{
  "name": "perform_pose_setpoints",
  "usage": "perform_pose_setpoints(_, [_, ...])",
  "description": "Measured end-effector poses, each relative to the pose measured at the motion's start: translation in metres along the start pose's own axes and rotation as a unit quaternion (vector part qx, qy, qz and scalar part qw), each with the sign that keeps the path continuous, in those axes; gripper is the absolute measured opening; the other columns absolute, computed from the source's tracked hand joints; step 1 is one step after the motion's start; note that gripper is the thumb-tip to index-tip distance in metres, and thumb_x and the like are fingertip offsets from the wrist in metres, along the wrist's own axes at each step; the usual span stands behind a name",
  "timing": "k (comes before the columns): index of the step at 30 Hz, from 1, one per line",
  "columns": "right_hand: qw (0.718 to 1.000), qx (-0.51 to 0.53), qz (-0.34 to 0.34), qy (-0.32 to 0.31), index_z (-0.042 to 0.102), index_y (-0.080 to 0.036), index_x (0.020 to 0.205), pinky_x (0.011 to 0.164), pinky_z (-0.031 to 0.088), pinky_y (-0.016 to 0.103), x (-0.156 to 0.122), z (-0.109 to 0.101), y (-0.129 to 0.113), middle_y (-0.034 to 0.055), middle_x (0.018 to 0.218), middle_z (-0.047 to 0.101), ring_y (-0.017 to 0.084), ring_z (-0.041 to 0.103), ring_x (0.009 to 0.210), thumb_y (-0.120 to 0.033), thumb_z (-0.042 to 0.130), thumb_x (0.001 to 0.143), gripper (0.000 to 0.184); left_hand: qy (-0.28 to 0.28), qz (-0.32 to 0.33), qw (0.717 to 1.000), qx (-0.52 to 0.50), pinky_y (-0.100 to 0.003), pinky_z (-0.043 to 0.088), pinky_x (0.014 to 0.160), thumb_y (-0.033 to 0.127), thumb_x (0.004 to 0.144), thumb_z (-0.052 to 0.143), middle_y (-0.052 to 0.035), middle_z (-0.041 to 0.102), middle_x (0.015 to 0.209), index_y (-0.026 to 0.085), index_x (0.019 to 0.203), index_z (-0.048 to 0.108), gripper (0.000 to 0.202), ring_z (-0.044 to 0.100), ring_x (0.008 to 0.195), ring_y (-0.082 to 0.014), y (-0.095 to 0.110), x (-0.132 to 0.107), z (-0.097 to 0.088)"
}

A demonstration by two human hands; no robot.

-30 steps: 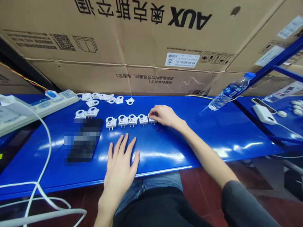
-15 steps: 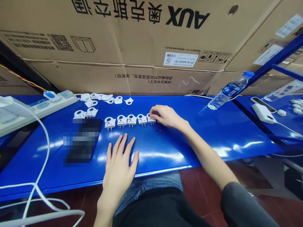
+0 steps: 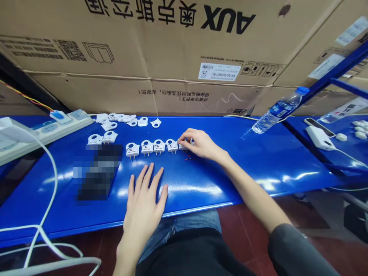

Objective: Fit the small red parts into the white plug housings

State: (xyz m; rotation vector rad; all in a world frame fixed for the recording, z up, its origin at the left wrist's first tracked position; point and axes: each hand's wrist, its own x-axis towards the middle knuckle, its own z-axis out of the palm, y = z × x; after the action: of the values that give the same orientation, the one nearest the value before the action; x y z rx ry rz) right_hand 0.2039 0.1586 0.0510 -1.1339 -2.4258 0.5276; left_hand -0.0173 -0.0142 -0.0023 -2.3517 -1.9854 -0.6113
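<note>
A row of several white two-pin plug casings (image 3: 159,146), each with a round hole in the top, runs across the blue table. At its right end, my right hand (image 3: 198,143) pinches thumb and fingers together over a plug casing (image 3: 183,147), partly covering it; what lies between the fingertips is hidden. A bit of white shows behind the hand. Just below the fingers are tiny red and black parts (image 3: 189,158), too small to make out. My left hand (image 3: 146,197) lies flat, fingers spread, in front of the row, touching only the table.
More white casings (image 3: 120,118) sit loosely at the back left, and two plugs (image 3: 110,137) stand by a dark blurred object (image 3: 99,172). A power strip (image 3: 48,130) and white cables (image 3: 43,226) occupy the left. A water bottle (image 3: 277,111) leans at the right. Cardboard boxes (image 3: 172,69) wall the back.
My right hand's fingertips have shifted slightly left over the end casing, showing a bit of white behind them. My left hand stays flat in place.
</note>
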Motion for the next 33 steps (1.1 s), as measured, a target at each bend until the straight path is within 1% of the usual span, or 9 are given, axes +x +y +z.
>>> perform_pose_setpoints(3, [0.999, -0.038, 0.008, 0.005, 0.077, -0.022, 0.112, 0.082, 0.044, 0.026, 0.008, 0.013, -0.006, 0.0055, 0.115, 0.073, 0.018, 0.067, 0.099, -0.024, 0.059, 0.104, 0.019, 0.0, -0.001, 1.0, -0.003, -0.063, 0.027, 0.128, 0.041, 0.107, 0.04, -0.0125, 0.049, 0.163, 0.022, 0.151, 0.053, 0.049, 0.039, 0.156, -0.0319, 0.001, 0.0, -0.001])
perform_pose_setpoints(6, [0.997, -0.07, 0.01, -0.007, 0.077, -0.024, 0.115, 0.085, 0.044, 0.027, 0.019, 0.019, -0.01, 0.0051, 0.116, 0.074, 0.02, 0.066, 0.105, -0.025, 0.058, 0.105, 0.022, -0.002, -0.005, 1.0, -0.006, -0.062, 0.026, 0.129, 0.04, 0.107, 0.04, -0.012, 0.049, 0.163, 0.023, 0.151, 0.053, 0.049, 0.039, 0.156, -0.0314, 0.002, 0.0, -0.002])
perform_pose_setpoints(13, [0.994, -0.085, 0.002, -0.064, 0.079, -0.026, 0.109, 0.079, 0.044, 0.027, 0.038, 0.022, -0.016, 0.0043, 0.113, 0.076, 0.021, 0.069, 0.097, -0.032, 0.062, 0.103, 0.019, -0.006, -0.009, 1.0, -0.003, -0.062, 0.027, 0.128, 0.04, 0.107, 0.04, -0.0118, 0.048, 0.164, 0.022, 0.15, 0.053, 0.049, 0.039, 0.156, -0.0313, 0.002, -0.001, -0.003])
perform_pose_setpoints(17, [0.995, -0.08, 0.014, -0.066, 0.078, -0.024, 0.104, 0.078, 0.043, 0.027, 0.039, 0.025, -0.018, 0.0039, 0.109, 0.077, 0.02, 0.069, 0.095, -0.029, 0.064, 0.101, 0.015, -0.011, -0.007, 1.0, 0.002, -0.063, 0.027, 0.128, 0.04, 0.107, 0.039, -0.0117, 0.048, 0.164, 0.022, 0.151, 0.053, 0.049, 0.037, 0.157, -0.031, 0.001, -0.002, -0.002])
perform_pose_setpoints(21, [0.995, -0.077, 0.02, -0.057, 0.076, -0.023, 0.104, 0.075, 0.041, 0.026, 0.038, 0.026, -0.018, 0.0041, 0.109, 0.078, 0.02, 0.069, 0.093, -0.026, 0.06, 0.102, 0.016, -0.01, -0.008, 1.0, -0.002, -0.062, 0.026, 0.129, 0.041, 0.107, 0.04, -0.0117, 0.048, 0.164, 0.022, 0.151, 0.053, 0.05, 0.037, 0.157, -0.0305, 0.0, -0.002, -0.002])
perform_pose_setpoints(24, [0.997, -0.052, 0.014, -0.047, 0.075, -0.023, 0.105, 0.074, 0.04, 0.026, 0.036, 0.02, -0.016, 0.002, 0.103, 0.079, 0.019, 0.069, 0.09, -0.025, 0.06, 0.101, 0.015, -0.005, -0.009, 1.0, -0.005, -0.062, 0.026, 0.129, 0.041, 0.107, 0.04, -0.0117, 0.049, 0.164, 0.022, 0.15, 0.054, 0.05, 0.038, 0.157, -0.0306, 0.001, -0.001, -0.001])
perform_pose_setpoints(27, [0.998, -0.006, 0.002, -0.061, 0.076, -0.02, 0.102, 0.075, 0.041, 0.025, 0.03, 0.005, -0.014, 0.0021, 0.101, 0.08, 0.016, 0.07, 0.087, -0.025, 0.063, 0.1, 0.015, -0.004, -0.009, 1.0, -0.005, -0.062, 0.026, 0.129, 0.041, 0.107, 0.04, -0.0122, 0.048, 0.164, 0.021, 0.15, 0.053, 0.05, 0.038, 0.157, -0.0307, 0.002, 0.0, -0.002])
perform_pose_setpoints(31, [0.984, 0.058, -0.019, -0.17, 0.08, -0.019, 0.097, 0.076, 0.044, 0.023, 0.019, -0.018, -0.01, 0.001, 0.096, 0.081, 0.015, 0.072, 0.084, -0.022, 0.067, 0.096, 0.013, -0.012, -0.009, 1.0, -0.004, -0.062, 0.027, 0.129, 0.039, 0.106, 0.041, -0.0125, 0.048, 0.164, 0.022, 0.152, 0.052, 0.05, 0.039, 0.156, -0.0317, 0.002, 0.0, -0.004])
perform_pose_setpoints(33, [0.976, 0.077, -0.021, -0.2, 0.081, -0.02, 0.095, 0.076, 0.045, 0.024, 0.015, -0.024, -0.007, 0.0004, 0.094, 0.082, 0.015, 0.072, 0.083, -0.023, 0.068, 0.096, 0.013, -0.011, -0.009, 1.0, -0.005, -0.063, 0.027, 0.128, 0.039, 0.106, 0.042, -0.0124, 0.048, 0.164, 0.022, 0.151, 0.052, 0.05, 0.039, 0.156, -0.0319, 0.002, 0.0, -0.005])
